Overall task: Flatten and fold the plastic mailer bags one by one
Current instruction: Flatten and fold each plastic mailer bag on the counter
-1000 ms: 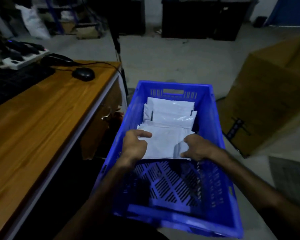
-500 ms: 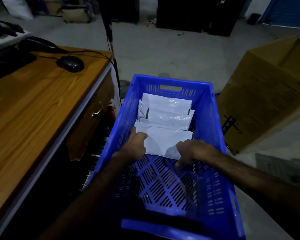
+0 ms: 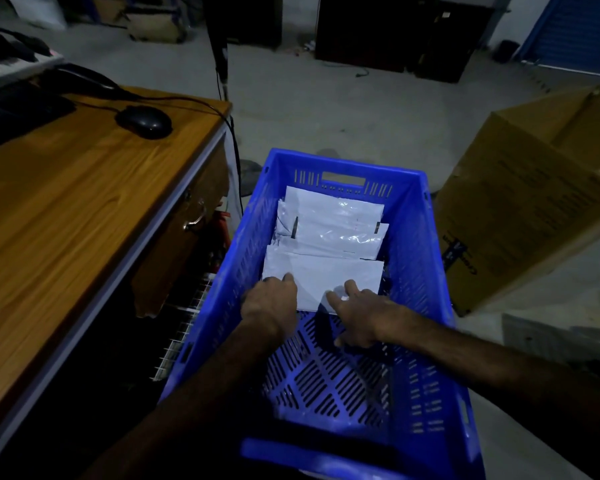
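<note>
Several white folded mailer bags (image 3: 329,226) lie stacked at the far end of a blue slotted crate (image 3: 420,271). The nearest folded mailer (image 3: 329,275) lies flat in front of the stack. My left hand (image 3: 271,306) rests on its near left corner, fingertips on the plastic. My right hand (image 3: 359,315) lies at its near right edge with the fingers spread and straight, pressing on the bag and the crate floor. Neither hand grips anything.
A wooden desk (image 3: 66,209) stands left of the crate, with a black mouse (image 3: 144,121), its cable and a keyboard on it. A large cardboard box (image 3: 534,195) leans at the right. Grey concrete floor lies beyond the crate.
Both hands have slid back toward the near edge of the front mailer. My right hand's fingers have opened and spread. The view has shifted slightly.
</note>
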